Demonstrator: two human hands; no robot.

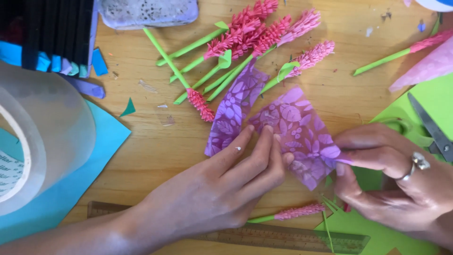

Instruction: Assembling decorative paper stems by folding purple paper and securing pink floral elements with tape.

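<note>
A translucent purple sheet with a leaf pattern [295, 130] lies on the wooden table, folded or creased in the middle. My left hand [222, 189] presses its fingertips flat on the sheet's lower left edge. My right hand [391, 182], wearing a ring, pinches the sheet's right corner between thumb and fingers. Behind the sheet lies a bunch of pink paper flowers on green stems [255, 40]. One more pink flower [295, 212] lies under my hands, near a wooden ruler [302, 238].
A big roll of clear tape [33, 137] stands at left on blue paper [101, 141]. Scissors [432, 127] rest on green paper [434, 101] at right. A grey speckled tray [148, 12] and dark stacked sheets [47, 33] sit at the back left.
</note>
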